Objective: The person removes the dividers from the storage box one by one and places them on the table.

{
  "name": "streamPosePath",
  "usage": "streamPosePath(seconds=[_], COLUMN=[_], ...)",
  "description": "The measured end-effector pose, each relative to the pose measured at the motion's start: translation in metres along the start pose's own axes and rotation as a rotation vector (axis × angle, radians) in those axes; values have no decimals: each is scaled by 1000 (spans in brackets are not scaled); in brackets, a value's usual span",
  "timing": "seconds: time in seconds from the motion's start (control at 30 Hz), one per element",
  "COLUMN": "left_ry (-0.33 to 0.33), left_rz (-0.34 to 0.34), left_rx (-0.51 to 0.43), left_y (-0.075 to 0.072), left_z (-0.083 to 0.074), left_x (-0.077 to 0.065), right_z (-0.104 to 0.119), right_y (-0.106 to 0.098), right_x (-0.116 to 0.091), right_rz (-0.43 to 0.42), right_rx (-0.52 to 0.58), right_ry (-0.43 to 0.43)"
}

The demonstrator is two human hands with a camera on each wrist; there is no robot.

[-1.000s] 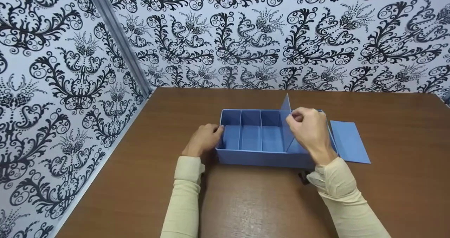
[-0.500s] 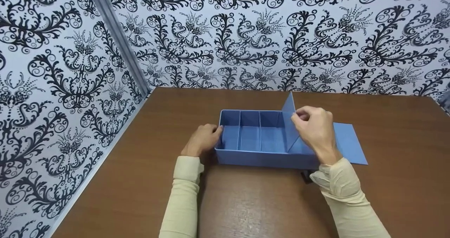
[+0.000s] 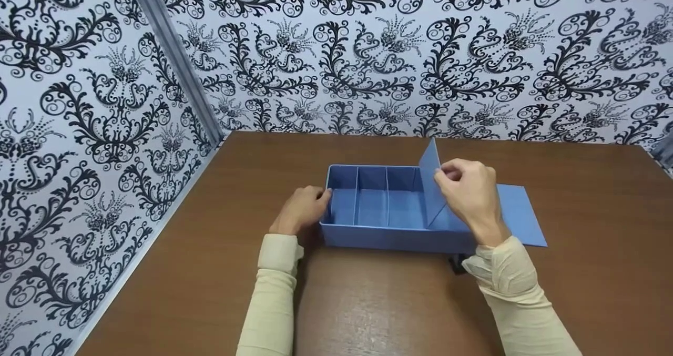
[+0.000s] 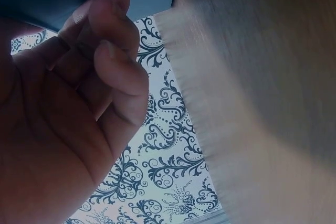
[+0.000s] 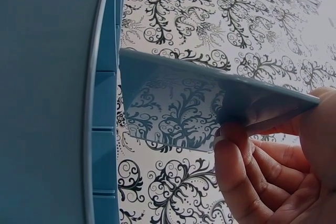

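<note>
A long blue box [image 3: 389, 238] with upright dividers [image 3: 387, 198] stands on the wooden table. At its left end, my left hand [image 3: 302, 209] holds the end wall, its thumb at the rim. In the left wrist view, that hand's fingers [image 4: 123, 72] are bent beside the dark box wall. Over the right part of the box, my right hand [image 3: 468, 190] pinches a thin blue divider panel [image 3: 431, 180] between thumb and fingers. The panel stands upright, rising well above the rim. Its glossy face [image 5: 173, 98] reflects the wallpaper in the right wrist view. My right hand hides part of the box's right end.
A flat blue panel [image 3: 520, 216] lies on the table [image 3: 357, 303] to the right of the box. A small dark object [image 3: 456, 265] shows near my right cuff, mostly hidden. Patterned walls [image 3: 368, 56] border the table at the back and left.
My right hand has shifted slightly right with the divider panel, then stays nearly still. My left hand keeps its place at the box's left end.
</note>
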State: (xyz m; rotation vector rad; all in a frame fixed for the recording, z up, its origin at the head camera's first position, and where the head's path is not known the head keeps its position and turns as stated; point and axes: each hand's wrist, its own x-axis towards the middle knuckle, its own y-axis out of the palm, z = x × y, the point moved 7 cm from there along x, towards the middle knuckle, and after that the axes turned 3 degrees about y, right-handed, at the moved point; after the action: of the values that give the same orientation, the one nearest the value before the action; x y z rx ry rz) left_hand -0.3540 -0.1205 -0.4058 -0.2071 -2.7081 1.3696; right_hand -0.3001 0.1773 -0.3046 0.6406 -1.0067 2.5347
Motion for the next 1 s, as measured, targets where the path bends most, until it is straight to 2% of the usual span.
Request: streamPosePath(seconds=[0.2,0.43,0.83,1.0], left_ry=[-32,-39,-8,-15], left_rz=[22,25,1,0], left_rx=[-20,-15,11,16], left_y=[3,3,0,0], left_z=[2,1,-1,1], left_x=[-2,0,1,0], right_z=[-3,-2,-12,-19], right_y=[-1,-5,-22,-29], right_x=[-1,0,2,2], right_rz=[18,32,-8,-33], right_rx=[1,15,-27,-45], right_ry=[16,15,-10,-22])
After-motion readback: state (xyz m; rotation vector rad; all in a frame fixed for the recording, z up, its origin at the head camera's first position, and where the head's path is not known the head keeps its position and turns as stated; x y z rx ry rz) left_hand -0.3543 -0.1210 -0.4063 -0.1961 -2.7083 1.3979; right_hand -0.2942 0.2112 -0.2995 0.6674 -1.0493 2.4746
